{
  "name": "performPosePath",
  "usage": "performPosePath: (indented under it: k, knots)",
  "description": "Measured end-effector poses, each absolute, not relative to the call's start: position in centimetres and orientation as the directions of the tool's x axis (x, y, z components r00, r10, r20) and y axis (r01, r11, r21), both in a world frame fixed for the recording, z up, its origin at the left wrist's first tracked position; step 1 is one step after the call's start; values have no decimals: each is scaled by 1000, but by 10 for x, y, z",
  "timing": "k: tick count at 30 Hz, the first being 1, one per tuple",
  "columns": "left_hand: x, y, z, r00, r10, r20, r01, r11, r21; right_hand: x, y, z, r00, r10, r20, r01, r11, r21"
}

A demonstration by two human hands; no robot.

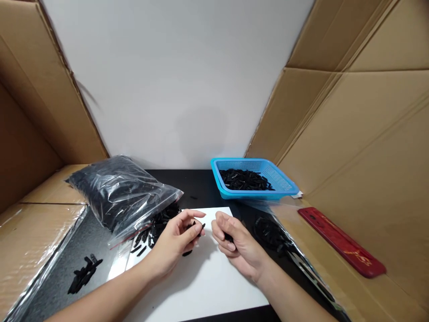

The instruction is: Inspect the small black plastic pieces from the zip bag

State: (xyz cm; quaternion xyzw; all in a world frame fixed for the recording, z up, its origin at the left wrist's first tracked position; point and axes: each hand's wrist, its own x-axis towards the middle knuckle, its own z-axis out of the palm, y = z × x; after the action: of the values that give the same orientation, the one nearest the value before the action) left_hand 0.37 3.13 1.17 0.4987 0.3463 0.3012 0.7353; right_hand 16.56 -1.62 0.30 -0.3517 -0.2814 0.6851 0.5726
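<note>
White sheet [204, 290] lies on dark tabletop [187, 181]; small black pieces [228, 237] sit above it, held left and right. Left hand [181, 233] half-curled, thumb pinning several, index finger extended. Right hand [233, 243] closed around others, mostly hidden; count unclear. Forearms [288, 284] cut off below.

Black pieces [246, 180], blue basket [256, 195], white sheet [214, 279], red case [335, 238] with yellow markings [361, 257]

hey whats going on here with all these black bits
A person is working over a white sheet. The left hand holds some small black pieces; the right hand is curled around more, mostly hidden. A loose pile lies by the clear bag, and the blue basket behind holds plenty.
</note>
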Motion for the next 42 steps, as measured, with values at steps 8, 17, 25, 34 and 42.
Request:
performPosePath:
  k: [8,17,25,34,42]
  knots:
    - [3,29,4,566,810,-157,-115,265,957,166,-23,2,98,989,112,54,107,-993]
    - [5,27,11,554,793,-253,-226,436,871,171,-24,1,212,940,267,176,232,-957]
    - [6,28,5,560,802,-206,-147,340,929,172,-25,3,234,927,292,184,253,-950]
    - [7,27,9,504,825,-255,-223,409,885,169,-24,-2,234,972,37,-189,83,-979]
    - [6,26,11,507,816,-277,-217,432,875,167,-25,2,190,982,-4,-305,55,-951]
